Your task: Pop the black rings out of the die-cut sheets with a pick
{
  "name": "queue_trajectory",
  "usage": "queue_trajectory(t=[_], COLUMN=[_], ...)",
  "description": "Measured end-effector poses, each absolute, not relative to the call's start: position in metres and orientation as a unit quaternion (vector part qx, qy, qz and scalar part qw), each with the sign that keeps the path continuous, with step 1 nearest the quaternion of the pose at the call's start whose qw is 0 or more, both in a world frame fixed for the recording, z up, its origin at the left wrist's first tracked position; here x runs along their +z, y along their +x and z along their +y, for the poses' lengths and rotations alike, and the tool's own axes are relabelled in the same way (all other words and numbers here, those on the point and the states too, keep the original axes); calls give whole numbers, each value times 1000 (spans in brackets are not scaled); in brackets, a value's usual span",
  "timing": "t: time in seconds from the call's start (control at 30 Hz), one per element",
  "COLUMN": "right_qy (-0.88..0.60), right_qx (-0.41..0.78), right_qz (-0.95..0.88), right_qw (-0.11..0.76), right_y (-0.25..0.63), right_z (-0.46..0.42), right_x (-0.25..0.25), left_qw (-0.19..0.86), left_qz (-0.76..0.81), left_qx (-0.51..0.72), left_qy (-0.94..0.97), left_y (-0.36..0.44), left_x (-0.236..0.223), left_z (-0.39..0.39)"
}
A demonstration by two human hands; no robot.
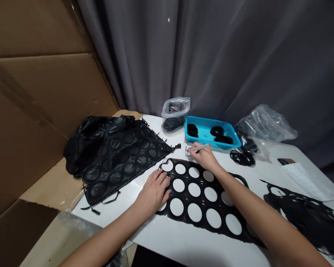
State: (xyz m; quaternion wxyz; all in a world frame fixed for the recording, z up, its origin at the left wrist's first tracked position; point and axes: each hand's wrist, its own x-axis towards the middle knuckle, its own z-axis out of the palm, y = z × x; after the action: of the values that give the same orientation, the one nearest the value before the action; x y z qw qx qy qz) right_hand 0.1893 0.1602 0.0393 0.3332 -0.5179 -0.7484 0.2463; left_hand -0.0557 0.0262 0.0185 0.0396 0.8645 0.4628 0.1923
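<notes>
Presently | left hand [154, 187]: fingers spread on black round-holed flexible sheet [186, 179], seemingly steadying it | right hand [204, 155]: fingers pinching slim whitish pen-shaped tool [202, 147]

The black holed sheet [203, 203] before me looks smooth and softly shiny — leather or plastic, I can't tell which. The black heap [118, 148] on my left is creased and glossy. My table [161, 235] is smooth white, the basket [203, 120] blue plastic, the crumpled bag [267, 124] clear plastic — the curtain [225, 55] matt cloth, the box [44, 92] dull cardboard.
</notes>
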Motion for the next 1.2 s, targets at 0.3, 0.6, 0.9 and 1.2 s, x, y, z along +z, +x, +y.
queue_trajectory(t=[0.3,0.6,0.9,1.2], right_qy=[-468,-441,-363,-617], right_qx=[404,390,54,133], right_qz=[-741,-765,-912,-700], right_qw=[261,262,181,335], right_y=[173,175,170,251], right_z=[103,106,104,163], right_x=[26,24,8,40], left_qw=[45,52,53,44], left_qz=[405,408,404,425], left_qx=[172,154,146,142], left_qy=[897,898,902,893], left_y=[-36,-39,-38,-34], left_x=[11,11,12,19], left_z=[34,34,35,37])
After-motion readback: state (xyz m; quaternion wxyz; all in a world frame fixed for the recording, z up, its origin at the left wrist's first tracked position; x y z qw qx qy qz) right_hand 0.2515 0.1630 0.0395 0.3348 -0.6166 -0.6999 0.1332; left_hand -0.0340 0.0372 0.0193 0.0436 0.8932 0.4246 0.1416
